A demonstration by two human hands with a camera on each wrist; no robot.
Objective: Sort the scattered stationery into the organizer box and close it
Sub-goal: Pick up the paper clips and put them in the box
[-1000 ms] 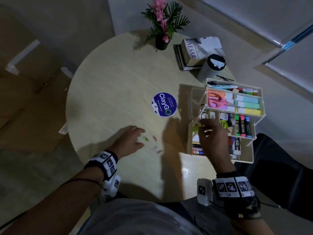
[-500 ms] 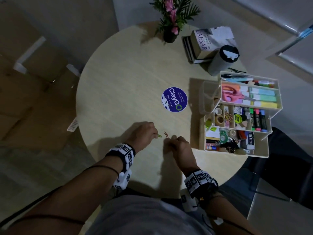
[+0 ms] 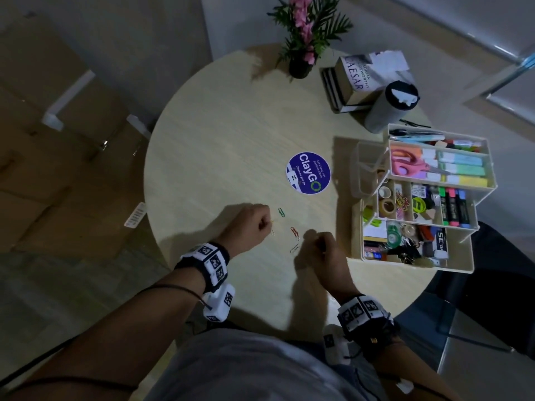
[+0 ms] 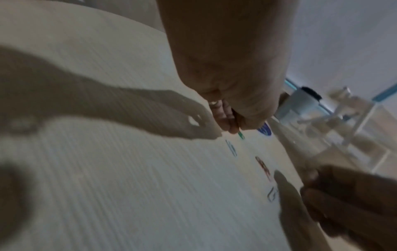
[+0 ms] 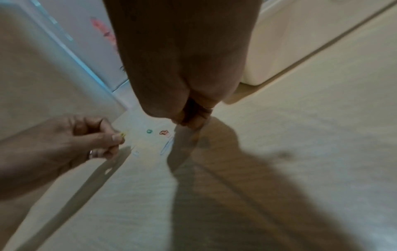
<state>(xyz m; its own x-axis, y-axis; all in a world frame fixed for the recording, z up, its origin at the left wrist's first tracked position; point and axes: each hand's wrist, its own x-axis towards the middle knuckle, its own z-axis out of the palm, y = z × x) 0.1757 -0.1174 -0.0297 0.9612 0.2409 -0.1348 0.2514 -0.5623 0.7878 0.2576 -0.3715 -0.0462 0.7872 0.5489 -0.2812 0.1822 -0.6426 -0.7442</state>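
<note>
Between the hands: red paper clip [image 3: 294,231], long axis toward-away, nearer right hand [image 3: 320,250] (curled, contents unclear); left hand [image 3: 252,224] pinches a yellow-green clip [image 5: 123,134].

Green paper clip [image 3: 281,212]; red paper clip [image 3: 294,232]; blue round sticker [image 3: 308,173]; pink scissors [image 3: 405,162].

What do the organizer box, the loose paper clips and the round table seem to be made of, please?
Organizer box: apparently white, slightly translucent plastic, with thin moulded walls and dividers.
Paper clips: probably bent wire with a coloured coating, in green, red and a pale shade; too small to be sure.
Table: pale wood-look top, fine straight grain lines and a matte finish; possibly laminate.
</note>
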